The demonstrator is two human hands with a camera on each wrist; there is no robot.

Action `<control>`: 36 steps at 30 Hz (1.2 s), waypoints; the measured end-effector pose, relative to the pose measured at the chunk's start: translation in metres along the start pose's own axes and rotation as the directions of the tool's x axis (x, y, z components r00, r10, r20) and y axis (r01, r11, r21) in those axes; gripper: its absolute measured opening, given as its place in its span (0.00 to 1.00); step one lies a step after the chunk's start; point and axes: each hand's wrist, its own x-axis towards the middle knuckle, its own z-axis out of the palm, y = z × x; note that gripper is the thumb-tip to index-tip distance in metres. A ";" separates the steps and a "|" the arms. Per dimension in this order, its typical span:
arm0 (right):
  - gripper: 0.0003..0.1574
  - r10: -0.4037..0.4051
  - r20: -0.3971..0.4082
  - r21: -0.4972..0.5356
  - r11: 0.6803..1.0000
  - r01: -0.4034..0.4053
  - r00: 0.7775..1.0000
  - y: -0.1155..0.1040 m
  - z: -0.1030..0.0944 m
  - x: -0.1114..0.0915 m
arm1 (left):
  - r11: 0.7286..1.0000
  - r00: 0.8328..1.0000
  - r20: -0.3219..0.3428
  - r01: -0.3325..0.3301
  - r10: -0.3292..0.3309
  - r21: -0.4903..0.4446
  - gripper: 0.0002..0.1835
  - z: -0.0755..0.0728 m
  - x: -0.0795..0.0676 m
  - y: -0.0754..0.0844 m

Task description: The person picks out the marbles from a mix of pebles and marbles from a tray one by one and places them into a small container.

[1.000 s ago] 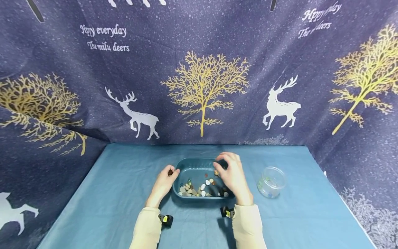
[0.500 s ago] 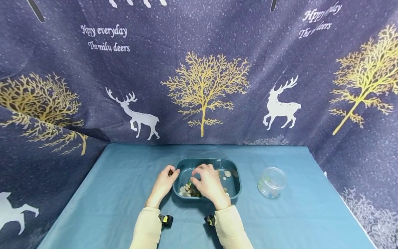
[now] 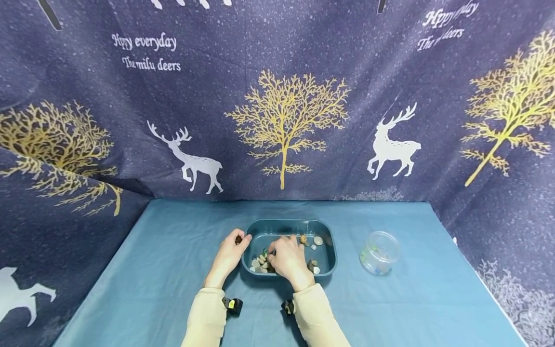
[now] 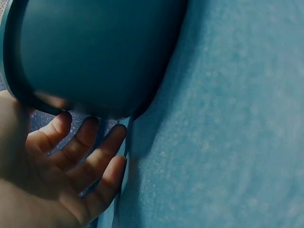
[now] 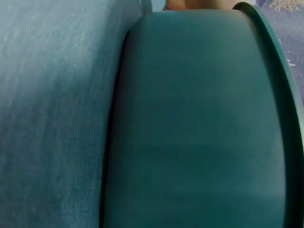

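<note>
In the head view a dark teal rectangular tub stands on the table, with small stones inside. My left hand holds its left end, thumb at the rim; the left wrist view shows the curled fingers against the outer wall. My right hand reaches down into the tub, its fingertips among the pebbles near the front. What those fingertips do is hidden behind the hand, and the right wrist view shows mostly the tub's outer side. A brownish-yellow stone and a pale round stone lie at the back right.
Right of the tub, a clear round jar stands on the blue cloth with small green and blue pieces in it. A dark patterned curtain hangs behind the table's back edge.
My right hand has moved left from the tub's right end and then lower into the pebbles, uncovering the stones at the back right. The left hand stays at the left end.
</note>
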 end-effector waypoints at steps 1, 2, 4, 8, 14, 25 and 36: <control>0.03 0.007 0.012 -0.005 1.000 -0.007 1.000 0.000 0.000 0.001 | 1.000 1.000 0.001 0.001 -0.001 0.002 0.14 0.000 0.000 0.000; 0.03 0.013 0.024 -0.008 1.000 -0.013 1.000 0.000 0.001 0.002 | 1.000 1.000 0.002 0.003 -0.003 0.002 0.14 0.000 0.000 0.000; 0.03 0.020 0.046 -0.016 1.000 -0.020 0.999 0.001 0.001 0.003 | 1.000 1.000 0.004 0.006 -0.006 0.001 0.14 0.000 0.001 -0.001; 0.04 0.029 0.080 -0.031 0.999 -0.027 0.996 0.001 0.001 0.005 | 1.000 1.000 0.002 0.009 -0.009 -0.008 0.13 0.001 0.001 0.000; 0.03 0.042 0.148 -0.034 0.999 -0.037 0.988 0.001 0.000 0.007 | 1.000 1.000 0.006 0.007 -0.007 -0.004 0.14 0.002 0.002 -0.001; 0.04 0.021 0.140 -0.006 1.000 -0.020 0.990 0.000 0.000 0.009 | 1.000 1.000 -0.008 0.014 -0.014 0.003 0.14 0.001 0.004 -0.003; 0.06 -0.027 0.150 -0.020 0.999 0.030 0.988 0.002 -0.011 0.008 | 1.000 1.000 0.004 0.013 -0.013 -0.011 0.13 0.001 0.004 0.001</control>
